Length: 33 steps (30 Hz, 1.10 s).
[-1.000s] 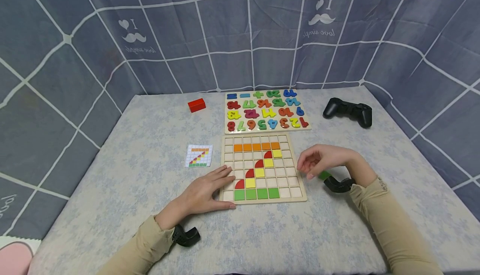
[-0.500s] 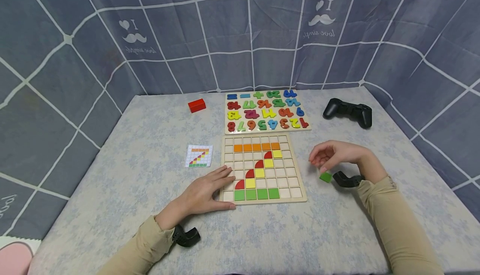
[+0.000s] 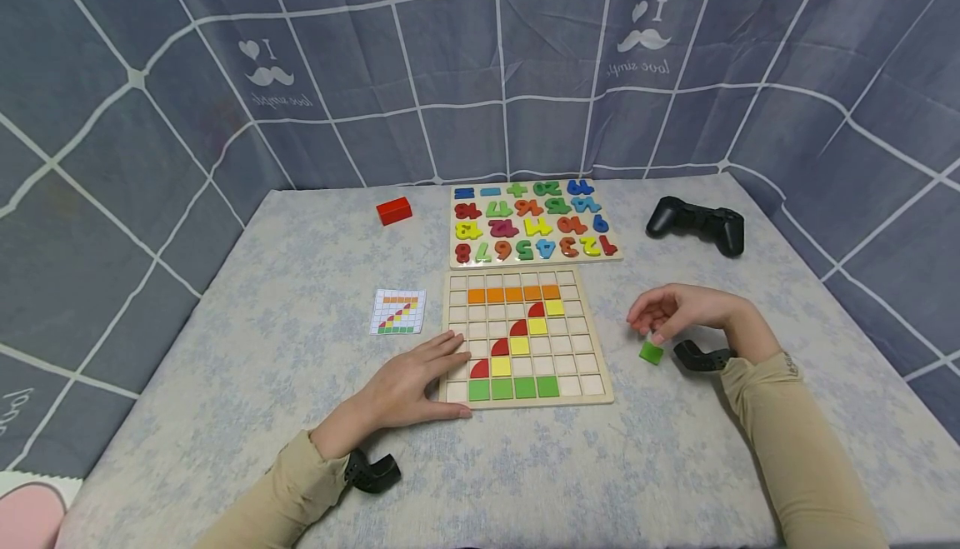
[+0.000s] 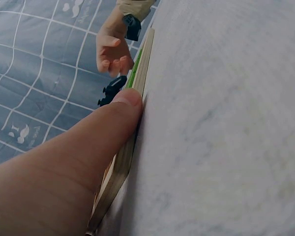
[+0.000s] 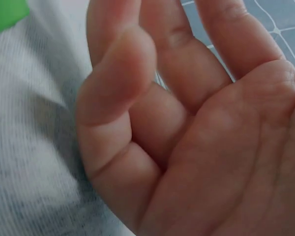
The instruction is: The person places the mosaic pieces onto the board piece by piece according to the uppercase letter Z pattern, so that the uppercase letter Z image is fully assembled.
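Observation:
In the head view, a wooden grid board [image 3: 558, 366] lies flat, with orange, yellow, red and green tiles forming a Z shape. My left hand [image 3: 405, 381] rests at the board's lower left corner. Its fingers lie over the left edge, and its thumb [image 4: 120, 110] touches the front edge in the left wrist view. Right of the board, my right hand [image 3: 686, 311] hovers low with loosely bent fingers and holds nothing. Just in front of its fingertips a loose green tile [image 3: 651, 353] lies on the table; a corner of that tile [image 5: 7, 14] shows in the right wrist view.
A small card [image 3: 397, 311] printed with a Z pattern lies left of the board. Behind stand a red block [image 3: 393, 211], a number puzzle [image 3: 534, 224] and a black game controller [image 3: 695, 222]. Tiled-pattern cloth [image 3: 465, 57] rises behind the table.
My right hand has moved rightward, away from the board's edge. The green tile, partly hidden before, now lies in full view. My left hand has stayed put.

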Tool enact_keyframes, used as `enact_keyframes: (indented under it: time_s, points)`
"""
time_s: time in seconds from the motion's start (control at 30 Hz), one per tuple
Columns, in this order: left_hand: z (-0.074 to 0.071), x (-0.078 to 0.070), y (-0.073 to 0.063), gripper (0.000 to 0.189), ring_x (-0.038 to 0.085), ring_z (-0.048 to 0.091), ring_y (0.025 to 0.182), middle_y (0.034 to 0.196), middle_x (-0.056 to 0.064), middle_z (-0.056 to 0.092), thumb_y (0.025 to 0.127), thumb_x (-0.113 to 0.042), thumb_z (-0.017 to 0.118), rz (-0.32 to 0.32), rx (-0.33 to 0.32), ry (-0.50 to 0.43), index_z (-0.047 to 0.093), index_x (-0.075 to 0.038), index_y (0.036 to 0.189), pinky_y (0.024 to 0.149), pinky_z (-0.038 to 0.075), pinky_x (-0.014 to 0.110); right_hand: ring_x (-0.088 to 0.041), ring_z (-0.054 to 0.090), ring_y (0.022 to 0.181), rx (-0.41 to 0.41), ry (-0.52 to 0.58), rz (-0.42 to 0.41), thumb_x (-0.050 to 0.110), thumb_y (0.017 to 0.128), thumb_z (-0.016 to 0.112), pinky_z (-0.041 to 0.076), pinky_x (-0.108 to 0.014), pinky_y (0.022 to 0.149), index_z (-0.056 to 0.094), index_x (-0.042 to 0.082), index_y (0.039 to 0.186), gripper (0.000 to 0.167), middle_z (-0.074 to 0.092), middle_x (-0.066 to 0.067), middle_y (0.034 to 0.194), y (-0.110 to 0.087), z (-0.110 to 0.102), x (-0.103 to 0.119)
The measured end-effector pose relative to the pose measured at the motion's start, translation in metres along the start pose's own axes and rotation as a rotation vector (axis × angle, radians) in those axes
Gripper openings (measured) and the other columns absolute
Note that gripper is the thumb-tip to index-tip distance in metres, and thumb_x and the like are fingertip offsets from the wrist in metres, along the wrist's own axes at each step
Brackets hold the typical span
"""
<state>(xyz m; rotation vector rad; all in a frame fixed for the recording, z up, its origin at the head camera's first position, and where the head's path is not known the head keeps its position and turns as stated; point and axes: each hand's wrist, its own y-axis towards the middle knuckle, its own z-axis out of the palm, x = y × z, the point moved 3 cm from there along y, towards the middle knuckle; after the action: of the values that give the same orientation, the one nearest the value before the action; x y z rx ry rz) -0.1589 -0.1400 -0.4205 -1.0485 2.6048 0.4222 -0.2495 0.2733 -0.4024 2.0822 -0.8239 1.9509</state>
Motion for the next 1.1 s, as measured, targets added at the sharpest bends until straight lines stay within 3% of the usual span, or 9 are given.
enact_keyframes:
  time_s: [0.2, 0.53, 0.83, 1.1]
  points:
    - [0.0, 0.0003, 0.0, 0.081, 0.021, 0.027, 0.138, 0.147, 0.008, 0.036, 0.079, -0.065, 0.061, -0.003, 0.002, -0.003, 0.051, -0.01, 0.137, 0.107, 0.032, 0.041, -0.011, 0.059, 0.087, 0.0, 0.038, 0.035, -0.006, 0.084, 0.062, 0.053, -0.025, 0.071, 0.06, -0.001, 0.114, 0.03, 0.064, -0.005, 0.1, -0.0013, -0.0027, -0.0053]
    - [-0.0008, -0.0006, 0.0001, 0.08, 0.022, 0.027, 0.138, 0.147, 0.008, 0.037, 0.079, -0.064, 0.062, 0.002, -0.002, -0.001, 0.051, -0.01, 0.137, 0.107, 0.033, 0.041, -0.009, 0.057, 0.079, 0.008, 0.01, 0.063, -0.006, 0.083, 0.064, 0.053, -0.024, 0.07, 0.049, -0.018, 0.118, 0.04, 0.062, -0.008, 0.098, -0.0028, -0.0027, -0.0075]
    - [-0.0003, -0.0005, 0.0007, 0.081, 0.022, 0.027, 0.138, 0.147, 0.009, 0.036, 0.078, -0.064, 0.061, 0.006, 0.002, 0.002, 0.05, -0.01, 0.137, 0.108, 0.031, 0.041, -0.009, 0.058, 0.077, 0.007, 0.008, 0.109, -0.006, 0.082, 0.064, 0.054, -0.026, 0.072, 0.048, -0.019, 0.12, 0.042, 0.063, -0.009, 0.093, -0.0055, -0.004, -0.0109]
    - [0.0002, 0.0003, 0.0, 0.081, 0.02, 0.026, 0.138, 0.148, 0.008, 0.036, 0.079, -0.065, 0.061, -0.003, 0.001, 0.0, 0.05, -0.01, 0.137, 0.106, 0.034, 0.042, -0.008, 0.054, 0.069, 0.015, -0.135, 0.131, -0.003, 0.079, 0.069, 0.051, -0.023, 0.064, 0.055, -0.012, 0.119, 0.043, 0.061, -0.011, 0.085, -0.0015, -0.0006, -0.0058]
